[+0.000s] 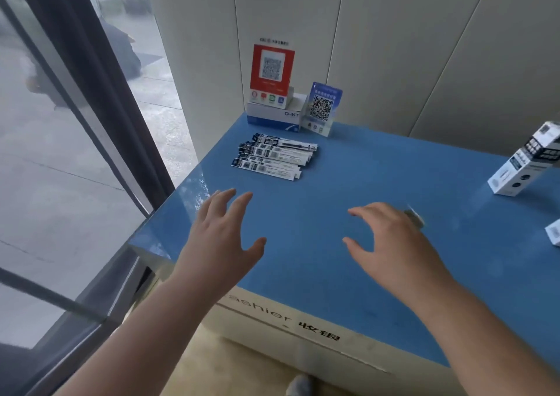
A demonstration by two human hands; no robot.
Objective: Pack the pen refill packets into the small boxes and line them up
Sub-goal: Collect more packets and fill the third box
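Head view, refill packets (274,156) fanned near QR stands (322,107); small box (525,160) right

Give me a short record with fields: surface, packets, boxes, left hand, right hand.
surface: blue counter top
packets: pen refill packets, loose overlapping pile, far left part of the counter
boxes: small boxes at the right edge, one tilted; another cut off by the frame
left hand: open, holds nothing
right hand: open, holds nothing

Blue-topped cashier counter (348,168) standing against pale panelled wall (394,47), dark-framed glass window (75,122) at left showing grey pavement, daylight coming in
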